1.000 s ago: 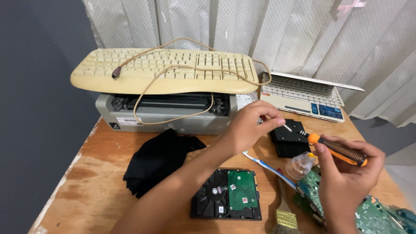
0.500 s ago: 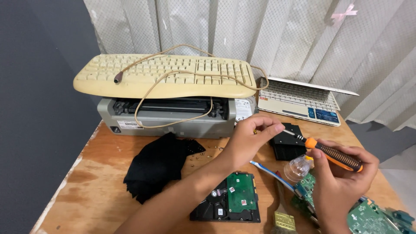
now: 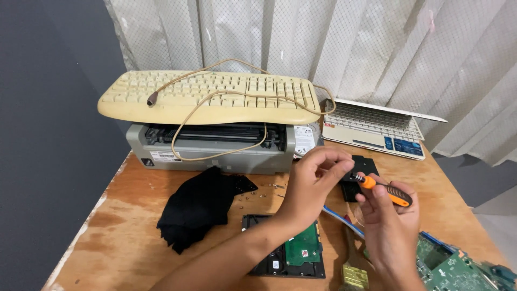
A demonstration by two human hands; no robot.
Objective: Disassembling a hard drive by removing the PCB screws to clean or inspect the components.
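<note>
My right hand (image 3: 390, 223) grips an orange and black screwdriver (image 3: 385, 190), its shaft pointing left. The fingers of my left hand (image 3: 315, 180) pinch the screwdriver's metal tip; whether a bit sits there I cannot tell. Both hands hover above the wooden table (image 3: 124, 231). Below my left forearm lies a hard drive (image 3: 293, 253) with its green circuit board facing up. A small black box (image 3: 360, 175) lies just behind the hands.
A black cloth (image 3: 202, 205) and a few loose screws (image 3: 264, 191) lie left of the hands. A beige keyboard (image 3: 215, 94) rests on a grey printer (image 3: 210, 145). A white laptop (image 3: 374, 129), green circuit boards (image 3: 452, 267), a paintbrush (image 3: 353, 267) and a blue-white strip (image 3: 339, 218) are at right.
Both hands have drawn closer together, with my left fingers now closed on the screwdriver's tip. The view has shifted slightly.
</note>
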